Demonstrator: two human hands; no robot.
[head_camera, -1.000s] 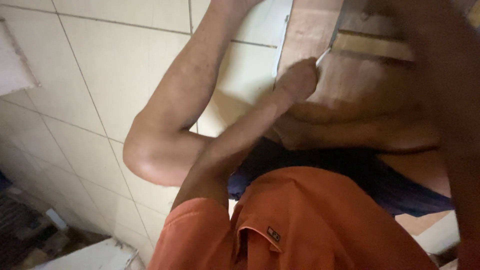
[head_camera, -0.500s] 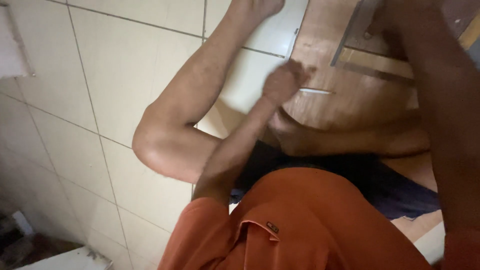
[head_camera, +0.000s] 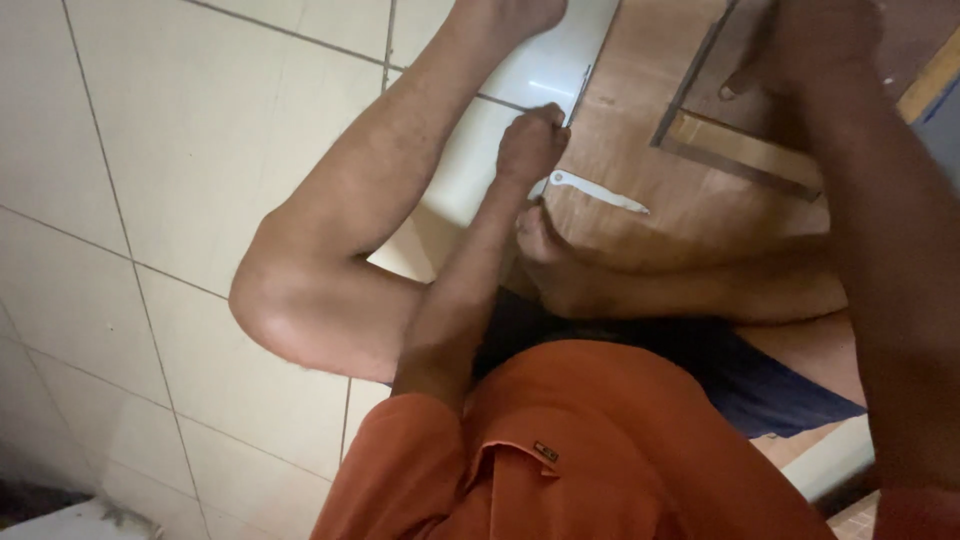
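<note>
I sit on a tiled floor in an orange shirt (head_camera: 600, 470) and dark blue shorts. My left hand (head_camera: 530, 140) is a closed fist at the left edge of a brown wooden board (head_camera: 640, 240). A pale narrow blade (head_camera: 600, 190) sticks out from under the fist and lies across the board. My right hand (head_camera: 810, 50), dark and partly cropped, rests at the top right on a darker panel edged by a light wooden strip (head_camera: 740, 150). My bare foot (head_camera: 550, 250) presses on the board below the blade.
My bent left knee (head_camera: 290, 300) juts out over the cream floor tiles (head_camera: 150, 150). A glossy white sheet (head_camera: 470, 170) lies under the board's left edge. A pale object (head_camera: 70, 520) shows in the bottom left corner.
The view has tilted and shifted. My left fist stays at the board's left edge, and the pale blade now shows fully on the board. My right hand has come into view on the panel.
</note>
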